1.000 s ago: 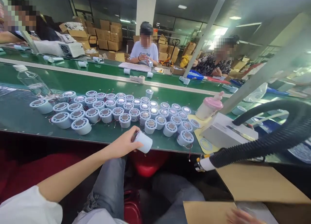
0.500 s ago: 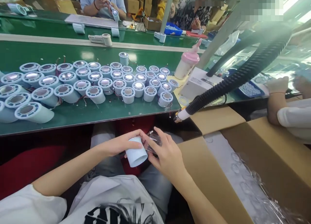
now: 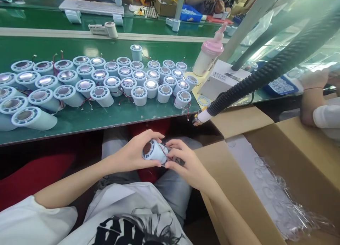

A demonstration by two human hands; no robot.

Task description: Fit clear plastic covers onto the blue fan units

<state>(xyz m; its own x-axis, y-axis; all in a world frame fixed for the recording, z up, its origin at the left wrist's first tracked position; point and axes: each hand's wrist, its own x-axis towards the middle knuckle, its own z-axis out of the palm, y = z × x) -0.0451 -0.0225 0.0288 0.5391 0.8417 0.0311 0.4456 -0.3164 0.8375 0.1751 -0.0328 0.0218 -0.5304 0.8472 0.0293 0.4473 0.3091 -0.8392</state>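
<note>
A light-blue cylindrical housing (image 3: 159,153) lies tilted between my hands above my lap, its slotted ring end with a dark shiny centre turned to the left. My left hand (image 3: 130,153) is closed round it, thumb below and fingers above. At the other end, my right hand (image 3: 190,165) grips a clear plastic piece (image 3: 177,160), which is partly hidden by the fingers. Thin red and dark wires run from the housing past the right fingertips. Whether the plastic piece touches the housing I cannot tell.
Several similar housings (image 3: 102,96) stand in rows on the green table (image 3: 127,114). A black flexible hose (image 3: 239,90) reaches over from the right, near a pink-lidded bottle (image 3: 207,59). An open cardboard box (image 3: 228,174) holds clear plastic parts. Co-workers' hands are at the far side and right.
The housing has been turned: its open plain end faced down toward me before, and now its slotted ring end shows at the left. My left hand has shifted its grip round it.
</note>
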